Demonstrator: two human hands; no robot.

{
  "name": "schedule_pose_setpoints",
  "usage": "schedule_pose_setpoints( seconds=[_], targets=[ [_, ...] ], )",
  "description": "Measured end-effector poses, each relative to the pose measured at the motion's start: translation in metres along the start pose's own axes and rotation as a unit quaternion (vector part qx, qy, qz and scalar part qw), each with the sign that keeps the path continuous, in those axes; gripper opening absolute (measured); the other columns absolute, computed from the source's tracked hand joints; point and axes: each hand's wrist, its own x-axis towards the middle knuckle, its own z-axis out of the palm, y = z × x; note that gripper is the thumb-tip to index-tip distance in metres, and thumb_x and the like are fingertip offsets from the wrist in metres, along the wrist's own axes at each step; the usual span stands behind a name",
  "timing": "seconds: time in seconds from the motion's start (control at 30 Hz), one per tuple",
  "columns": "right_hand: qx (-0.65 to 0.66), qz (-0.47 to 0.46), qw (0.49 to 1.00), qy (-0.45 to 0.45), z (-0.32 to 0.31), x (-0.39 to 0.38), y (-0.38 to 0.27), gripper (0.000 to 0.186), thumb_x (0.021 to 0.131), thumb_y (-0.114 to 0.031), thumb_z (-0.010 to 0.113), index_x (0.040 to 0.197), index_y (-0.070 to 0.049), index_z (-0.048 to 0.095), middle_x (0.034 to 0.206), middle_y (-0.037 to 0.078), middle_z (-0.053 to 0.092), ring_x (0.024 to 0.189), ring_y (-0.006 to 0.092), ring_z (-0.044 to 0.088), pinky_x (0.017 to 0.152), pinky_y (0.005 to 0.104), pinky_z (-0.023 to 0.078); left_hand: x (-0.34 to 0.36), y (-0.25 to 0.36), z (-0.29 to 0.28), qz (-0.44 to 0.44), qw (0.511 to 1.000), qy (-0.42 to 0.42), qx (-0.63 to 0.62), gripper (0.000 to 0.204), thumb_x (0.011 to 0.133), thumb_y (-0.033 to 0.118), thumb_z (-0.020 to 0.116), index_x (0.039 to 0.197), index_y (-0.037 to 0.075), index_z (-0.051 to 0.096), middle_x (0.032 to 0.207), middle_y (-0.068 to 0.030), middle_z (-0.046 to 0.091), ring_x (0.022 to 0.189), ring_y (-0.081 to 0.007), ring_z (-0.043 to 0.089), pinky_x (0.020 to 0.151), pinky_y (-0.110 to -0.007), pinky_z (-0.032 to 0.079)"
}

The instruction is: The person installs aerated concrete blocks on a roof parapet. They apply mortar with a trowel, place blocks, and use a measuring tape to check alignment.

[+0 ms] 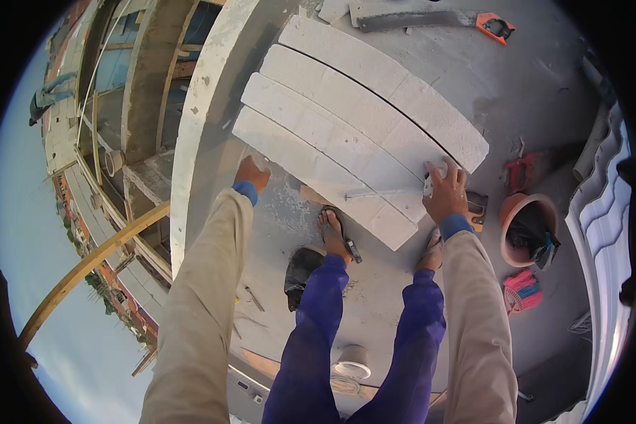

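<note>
White lightweight building blocks [332, 131] lie side by side in long rows before me, with narrow gaps between rows. My right hand [445, 192] is at their right end, fingers bent over the top, closed on what looks like one end of a thin pale straight strip [383, 193]. That strip reaches leftward across the nearer rows; its exact kind is unclear. Close to the near row's left end hovers my left hand [253, 175], fingers curled. Whether it holds anything is hidden, and I cannot tell if it touches the block.
A handsaw [417, 21] with an orange handle lies beyond the blocks. Right of them are a red-handled tool [521, 172], a bucket [509, 244] with a black bag, pink gloves [521, 291] and corrugated sheets [601, 212]. A pale ledge [191, 155] borders a drop at left.
</note>
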Motion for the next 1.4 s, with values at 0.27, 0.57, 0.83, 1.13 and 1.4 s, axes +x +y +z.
schedule_pose_setpoints(
  seconds=[0.27,0.57,0.83,1.13,1.4],
  targets=[
    [0.175,0.024,0.959,0.223,0.022,0.001,-0.005,0.073,0.083,-0.03,0.081,0.145,-0.01,0.049,0.149,0.018,0.041,0.135,0.0386,0.043,0.112,0.0482,0.04,0.158,-0.017,-0.041,-0.067,0.996,0.062,0.019,0.084,0.073,0.016,0.069,0.147,-0.009,0.037,0.143,-0.0275,0.052,0.135,-0.0394,0.051,0.115,-0.039,0.039],
    [0.27,0.184,0.943,0.066,0.085,-0.195,0.033,0.049,0.092,-0.015,0.067,0.137,-0.003,0.054,0.138,0.018,0.052,0.12,0.0336,0.057,0.093,0.0438,0.052,0.114,-0.026,-0.067,-0.05,0.997,-0.025,-0.054,0.07,0.07,0.015,0.065,0.134,-0.007,0.05,0.12,-0.0195,0.064,0.112,-0.0307,0.061,0.099,-0.035,0.047],
    [0.375,0.091,0.921,0.048,-0.002,-0.252,-0.01,0.042,0.094,-0.016,0.065,0.132,0.0,0.058,0.114,0.018,0.067,0.101,0.0335,0.067,0.092,0.043,0.053,-0.167,0.066,-0.119,0.047,0.984,0.167,-0.025,0.069,0.072,0.014,0.071,0.135,-0.001,0.048,0.132,-0.0222,0.053,0.123,-0.0433,0.049,0.105,-0.053,0.04],
    [0.353,-0.132,0.926,0.016,-0.147,-0.262,-0.079,0.06,0.096,-0.039,0.065,0.139,0.0,0.052,0.131,0.023,0.061,0.12,0.036,0.061,0.101,0.045,0.049,-0.441,0.236,-0.111,0.116,0.985,0.109,-0.071,0.089,0.068,0.005,0.07,0.15,0.0,0.036,0.15,-0.0223,0.038,0.133,-0.0433,0.038,0.114,-0.052,0.032],
    [0.058,-0.065,0.991,-0.105,-0.202,-0.299,-0.119,0.13,0.068,-0.063,0.084,0.161,-0.003,0.015,0.16,0.019,0.032,0.148,0.0382,0.03,0.117,0.0552,0.03,-0.538,0.287,-0.03,0.145,0.985,0.034,-0.092,0.063,0.074,0.02,0.068,0.133,-0.001,0.058,0.144,-0.021,0.046,0.134,-0.041,0.04,0.11,-0.05,0.038]
  ],
)
